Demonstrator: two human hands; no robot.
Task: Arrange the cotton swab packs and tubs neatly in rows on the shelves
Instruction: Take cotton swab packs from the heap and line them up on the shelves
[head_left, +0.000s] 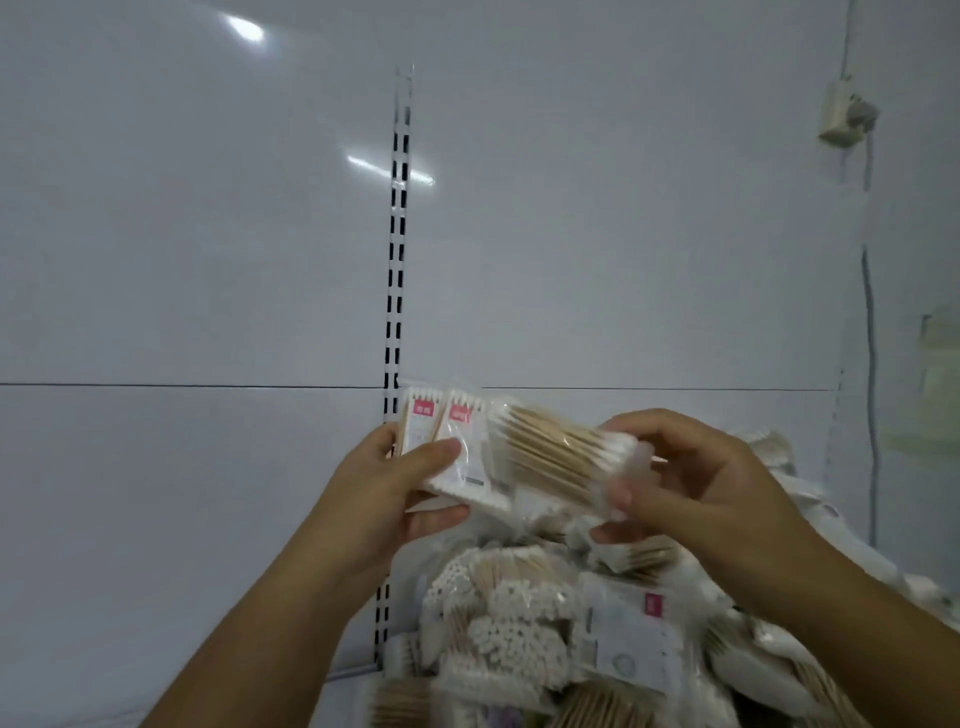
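Note:
My left hand (400, 483) grips two flat white cotton swab packs (447, 441) with pink labels, thumb across their front. My right hand (691, 478) holds a clear pack of wooden-stick swabs (556, 457) by its right end, lying crosswise beside the left packs and touching them. Both hands are raised in front of the white back panel. Below them lies a heap of more swab packs (524, 634), some showing round cotton tips, some showing wooden sticks, one white with a pink label (634, 639).
A slotted white upright (397, 249) runs down the back panel (182, 260). At the far right a cable (868, 291) hangs from a wall socket (844, 117). More white packs (769, 452) pile up behind my right hand. The shelf surface shows at lower left (104, 675).

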